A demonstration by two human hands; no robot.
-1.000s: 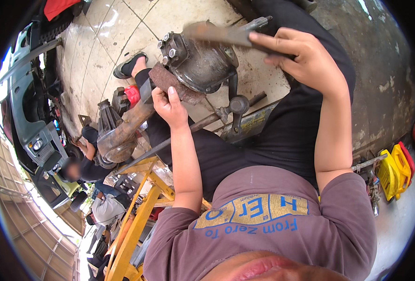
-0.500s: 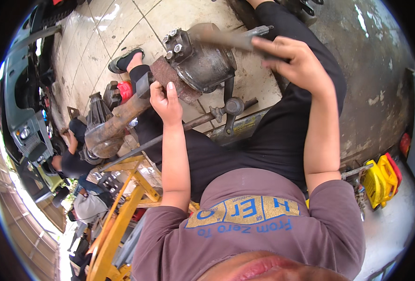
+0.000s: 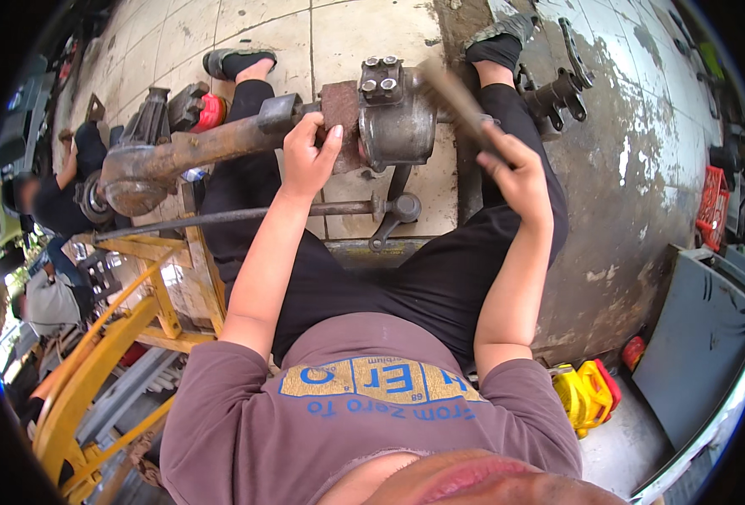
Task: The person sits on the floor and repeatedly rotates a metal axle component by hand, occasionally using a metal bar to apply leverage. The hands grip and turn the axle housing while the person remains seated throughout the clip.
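A greasy axle assembly (image 3: 212, 150) lies across between my legs, with a round metal drum-like hub (image 3: 397, 126) at its right end. Bolts stand up from a block (image 3: 381, 82) on top of the hub. My left hand (image 3: 312, 156) has its fingers curled at the edge of a rusty rectangular plate (image 3: 339, 118) beside the hub, thumb lying against its face. To the hub's right, my right hand (image 3: 515, 175) grips a long brown stick-like tool (image 3: 456, 99). Motion blurs the tool, and its far end is angled up toward the hub.
Below the axle runs a steel rod (image 3: 246, 215) with a jointed end. A yellow metal frame (image 3: 111, 362) stands at left, near a crouching person (image 3: 65, 189). Yellow and red plastic items (image 3: 587, 394) and a grey cabinet (image 3: 692, 337) are at right.
The view has turned, so the axle now lies nearly level. The brown tool has swung from almost level to steeply tilted. My left hand stays at the rusty plate.
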